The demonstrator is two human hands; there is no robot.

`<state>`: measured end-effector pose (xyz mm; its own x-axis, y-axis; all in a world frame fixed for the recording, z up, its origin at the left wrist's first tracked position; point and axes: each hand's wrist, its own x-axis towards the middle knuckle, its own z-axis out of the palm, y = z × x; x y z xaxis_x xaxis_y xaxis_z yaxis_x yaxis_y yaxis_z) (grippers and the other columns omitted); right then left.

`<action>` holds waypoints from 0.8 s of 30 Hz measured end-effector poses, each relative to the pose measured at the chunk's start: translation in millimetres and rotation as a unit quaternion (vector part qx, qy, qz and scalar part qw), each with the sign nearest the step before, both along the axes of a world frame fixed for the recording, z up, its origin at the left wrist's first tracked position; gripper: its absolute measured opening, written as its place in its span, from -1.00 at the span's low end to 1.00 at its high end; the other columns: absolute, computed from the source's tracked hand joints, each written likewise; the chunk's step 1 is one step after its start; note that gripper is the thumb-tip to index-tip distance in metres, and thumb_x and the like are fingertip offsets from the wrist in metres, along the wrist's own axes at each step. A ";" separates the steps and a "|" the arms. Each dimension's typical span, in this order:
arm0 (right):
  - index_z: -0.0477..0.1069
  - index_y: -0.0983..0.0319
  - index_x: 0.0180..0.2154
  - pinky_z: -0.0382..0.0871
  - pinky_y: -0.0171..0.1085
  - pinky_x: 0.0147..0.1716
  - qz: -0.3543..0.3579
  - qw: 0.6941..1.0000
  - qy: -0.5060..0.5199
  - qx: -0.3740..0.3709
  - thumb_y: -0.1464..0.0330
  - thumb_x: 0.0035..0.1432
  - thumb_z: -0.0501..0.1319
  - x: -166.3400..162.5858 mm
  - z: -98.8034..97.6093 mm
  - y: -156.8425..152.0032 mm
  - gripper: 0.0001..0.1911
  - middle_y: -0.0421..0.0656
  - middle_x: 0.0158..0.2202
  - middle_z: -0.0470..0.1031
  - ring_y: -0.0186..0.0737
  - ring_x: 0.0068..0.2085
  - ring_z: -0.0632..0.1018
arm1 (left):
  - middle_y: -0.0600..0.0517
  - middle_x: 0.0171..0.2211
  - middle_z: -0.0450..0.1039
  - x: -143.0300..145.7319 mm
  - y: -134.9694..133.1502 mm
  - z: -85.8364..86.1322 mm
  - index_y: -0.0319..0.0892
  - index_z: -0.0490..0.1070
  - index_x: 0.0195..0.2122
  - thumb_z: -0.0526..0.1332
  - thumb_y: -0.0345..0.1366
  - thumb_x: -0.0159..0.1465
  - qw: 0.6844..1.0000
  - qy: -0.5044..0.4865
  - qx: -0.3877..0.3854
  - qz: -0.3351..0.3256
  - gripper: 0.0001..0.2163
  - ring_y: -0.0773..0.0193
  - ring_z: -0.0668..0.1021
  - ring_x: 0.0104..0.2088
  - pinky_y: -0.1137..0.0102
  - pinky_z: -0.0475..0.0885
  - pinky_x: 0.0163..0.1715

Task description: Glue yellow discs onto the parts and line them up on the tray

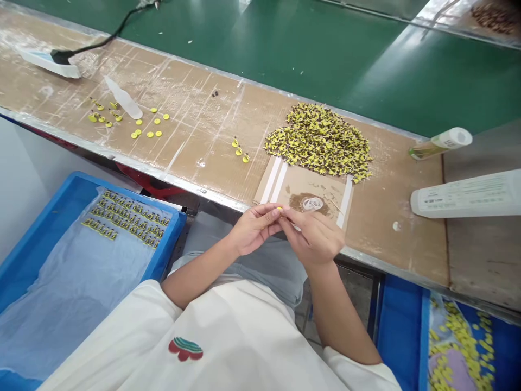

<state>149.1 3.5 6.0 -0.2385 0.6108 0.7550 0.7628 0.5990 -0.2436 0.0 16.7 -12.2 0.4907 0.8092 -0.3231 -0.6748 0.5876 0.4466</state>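
Observation:
My left hand (pixel 254 228) and my right hand (pixel 315 236) meet at the near edge of the workbench, fingers pinched together around a small yellow piece (pixel 280 209). Just beyond them lies a cardboard square (pixel 299 184) with a blob of glue (pixel 312 204) on it. Behind that is a big heap of small yellow and black parts (pixel 319 141). Three more such parts (pixel 240 150) stand alone to the left of the heap.
A blue tray (pixel 61 201) at my left holds rows of finished parts (pixel 126 215) on plastic film. Another blue bin (pixel 459 339) of yellow pieces is at lower right. White bottles (pixel 468 195) (pixel 442 142) lie at right. Loose yellow discs (pixel 146 126) and a dropper bottle (pixel 123 98) are at left. A green conveyor belt (pixel 325 49) runs behind.

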 end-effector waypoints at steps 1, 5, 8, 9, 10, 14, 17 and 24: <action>0.48 0.12 -0.05 0.49 -0.33 -0.29 0.019 1.000 -0.008 -0.020 0.48 0.01 0.39 0.3 4.6 -1.1 -0.58 -0.22 -0.28 0.63 -0.28 -0.33 0.62 | 0.01 -0.29 0.59 -0.4 0.8 -0.2 -0.25 0.55 -0.19 0.34 -0.34 0.16 1.000 0.005 -0.005 0.008 -0.81 0.39 0.60 -0.27 0.50 0.50 -0.16; 0.54 0.15 -0.16 0.48 -0.31 -0.30 -0.097 0.992 0.061 -0.044 0.38 0.03 0.38 27.4 13.0 7.5 -0.73 -0.18 -0.32 0.63 -0.27 -0.37 0.60 | 0.01 -0.27 0.59 -5.0 5.8 2.7 -0.23 0.54 -0.18 0.37 -0.35 0.13 0.998 0.040 -0.012 0.038 -0.78 0.38 0.62 -0.27 0.49 0.53 -0.17; 0.56 0.29 -0.19 0.43 -0.31 -0.42 -0.306 0.932 0.173 -0.086 0.22 0.10 0.31 76.2 1.8 35.6 -0.70 -0.06 -0.36 0.61 -0.27 -0.46 0.55 | 0.00 -0.25 0.59 -8.4 9.3 5.4 -0.24 0.55 -0.19 0.39 -0.38 0.09 0.995 0.073 0.001 0.066 -0.77 0.41 0.62 -0.29 0.54 0.52 -0.19; 0.55 0.34 -0.18 0.43 -0.30 -0.40 -0.322 0.919 0.188 -0.128 0.17 0.07 0.32 94.2 -4.2 47.1 -0.62 -0.02 -0.34 0.61 -0.26 -0.45 0.56 | -0.01 -0.25 0.59 -8.8 9.9 5.9 -0.24 0.55 -0.20 0.40 -0.39 0.08 0.994 0.084 0.006 0.070 -0.76 0.41 0.62 -0.29 0.55 0.52 -0.18; 0.55 0.34 -0.19 0.43 -0.27 -0.35 -0.341 0.906 0.184 -0.169 0.15 0.04 0.33 111.0 -10.5 58.2 -0.59 -0.01 -0.35 0.61 -0.25 -0.45 0.56 | -0.01 -0.24 0.59 -8.9 10.2 6.2 -0.24 0.55 -0.20 0.41 -0.39 0.07 0.993 0.095 0.010 0.072 -0.76 0.40 0.63 -0.28 0.54 0.52 -0.18; 0.58 0.29 -0.26 0.39 -0.20 -0.21 -0.396 0.872 0.130 -0.256 0.08 -0.03 0.35 150.5 -29.0 88.1 -0.58 -0.02 -0.39 0.60 -0.15 -0.36 0.59 | -0.03 -0.20 0.59 -6.7 10.6 7.0 -0.24 0.56 -0.19 0.42 -0.39 0.06 0.989 0.127 0.022 0.072 -0.74 0.39 0.63 -0.27 0.53 0.53 -0.17; 0.57 0.29 -0.27 0.37 -0.20 -0.18 -0.400 0.864 0.113 -0.285 0.07 -0.06 0.36 153.3 -30.1 95.0 -0.57 -0.01 -0.38 0.60 -0.12 -0.32 0.59 | -0.04 -0.16 0.59 -4.5 12.0 7.7 -0.23 0.56 -0.17 0.41 -0.38 0.06 0.988 0.139 0.027 0.069 -0.72 0.40 0.63 -0.27 0.59 0.53 -0.24; 0.54 0.27 -0.18 0.36 -0.16 -0.13 -0.342 0.871 -0.012 -0.353 0.16 0.04 0.32 160.2 -12.7 92.1 -0.63 -0.04 -0.34 0.61 -0.09 -0.26 0.59 | -0.02 -0.18 0.59 -1.7 15.8 8.0 -0.19 0.56 -0.16 0.43 -0.40 0.04 0.987 0.133 0.016 0.086 -0.70 0.41 0.63 -0.30 0.63 0.54 -0.31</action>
